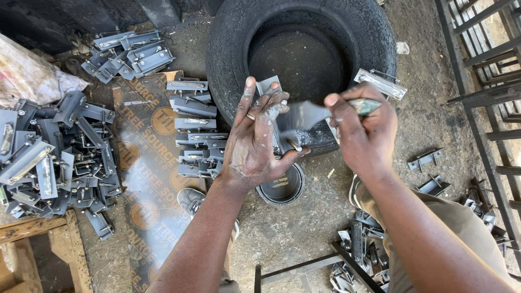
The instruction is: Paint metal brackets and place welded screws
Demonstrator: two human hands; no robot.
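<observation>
Left hand [252, 146] clamps a grey metal bracket [271, 89] over the tyre [228, 49]; right hand [363, 130] grips a brush [309, 115] laid against it. Paint-slick fingers could let the bracket slip, or drips could miss the tin [282, 187] below.

Over a black tyre [228, 49], the left hand [255, 141] grips a grey metal bracket [269, 86] while the right hand [363, 130] holds a paintbrush [315, 115] against it.

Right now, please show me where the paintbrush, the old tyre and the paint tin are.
paintbrush [307, 115], head view, on the grey bristles.
old tyre [228, 49], head view, on its left sidewall.
paint tin [283, 187], head view, on its dark inside below the left hand [252, 146].
</observation>
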